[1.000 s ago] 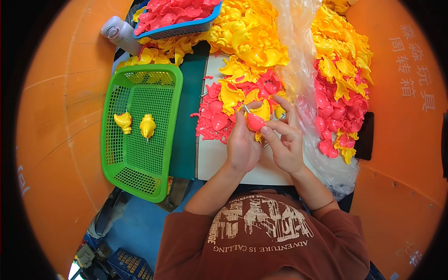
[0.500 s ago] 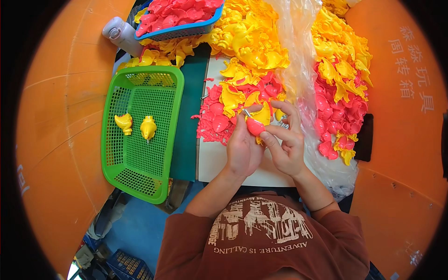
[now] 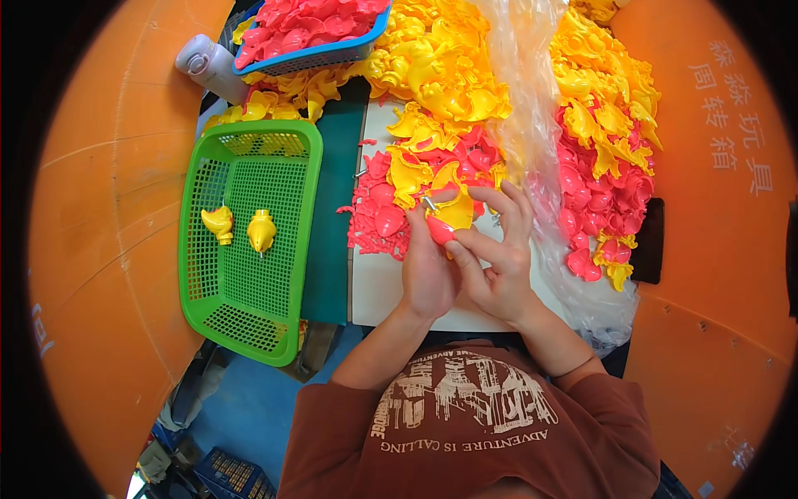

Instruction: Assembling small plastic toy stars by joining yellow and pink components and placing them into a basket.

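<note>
Over the near part of the work surface, both hands meet around a glossy pink plastic piece (image 3: pixel 441 230). My left hand (image 3: pixel 430 270) holds it from the left, its fingers partly hidden behind. My right hand (image 3: pixel 500 270) pinches its right end between thumb and fingers. A small metal pin (image 3: pixel 429 204) sticks up by the left fingertips; I cannot tell what it is fixed to. Just beyond the fingers shows a yellow curved shell (image 3: pixel 455 214), and whether it is held or lies on the pile is unclear. Loose pink pieces (image 3: pixel 384 218) lie beyond my left hand.
A green basket (image 3: pixel 311 224) at left holds two yellow bird-like pieces (image 3: pixel 261 230). Behind it stand a blue basket (image 3: pixel 320 56) of pink parts and a pale bottle (image 3: pixel 212 68). Yellow shells (image 3: pixel 445 62) heap at the back; clear plastic sheeting (image 3: pixel 532 116) runs along the right.
Both hands have shifted slightly left with the pink piece, which is now turned to a different angle. The metal pin by the left fingertips has also moved a little left.
</note>
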A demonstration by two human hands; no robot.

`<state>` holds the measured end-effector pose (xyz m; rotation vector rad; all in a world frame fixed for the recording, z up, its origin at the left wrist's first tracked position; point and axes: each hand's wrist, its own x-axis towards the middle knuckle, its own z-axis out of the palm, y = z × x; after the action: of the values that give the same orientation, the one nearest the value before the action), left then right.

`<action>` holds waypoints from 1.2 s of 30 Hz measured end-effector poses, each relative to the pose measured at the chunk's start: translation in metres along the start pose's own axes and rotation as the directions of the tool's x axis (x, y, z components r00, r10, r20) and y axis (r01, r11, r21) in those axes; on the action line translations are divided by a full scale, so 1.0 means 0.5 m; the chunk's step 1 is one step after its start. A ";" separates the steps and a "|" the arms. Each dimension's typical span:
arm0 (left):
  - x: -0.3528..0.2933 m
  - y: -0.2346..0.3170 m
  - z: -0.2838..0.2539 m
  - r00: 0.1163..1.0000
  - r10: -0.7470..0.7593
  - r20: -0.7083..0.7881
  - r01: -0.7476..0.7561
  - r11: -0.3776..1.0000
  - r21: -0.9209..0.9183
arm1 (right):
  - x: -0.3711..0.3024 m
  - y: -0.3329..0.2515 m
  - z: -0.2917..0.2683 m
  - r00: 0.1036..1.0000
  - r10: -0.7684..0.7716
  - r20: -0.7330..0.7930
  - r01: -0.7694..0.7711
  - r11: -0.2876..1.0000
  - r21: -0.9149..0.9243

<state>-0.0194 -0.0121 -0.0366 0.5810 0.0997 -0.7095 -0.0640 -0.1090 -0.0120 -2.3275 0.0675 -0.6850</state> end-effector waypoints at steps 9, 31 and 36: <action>0.014 0.117 -0.106 0.968 0.243 -0.057 -0.236 0.966 0.108 | 0.023 0.067 0.054 0.997 -0.079 0.022 0.080 0.996 -0.032; -0.016 0.098 -0.104 0.989 -0.059 0.138 0.045 0.993 0.105 | 0.062 0.050 0.042 0.997 -0.080 0.011 0.075 0.968 0.242; -0.025 0.064 -0.071 0.985 -0.104 0.140 0.077 0.980 0.183 | 0.066 0.034 -0.004 0.965 -0.260 -0.026 0.257 0.926 0.275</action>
<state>-0.0045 0.0338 -0.0480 0.6945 -0.0774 -0.8542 -0.0344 -0.1306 -0.0066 -2.0863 -0.3271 -0.7580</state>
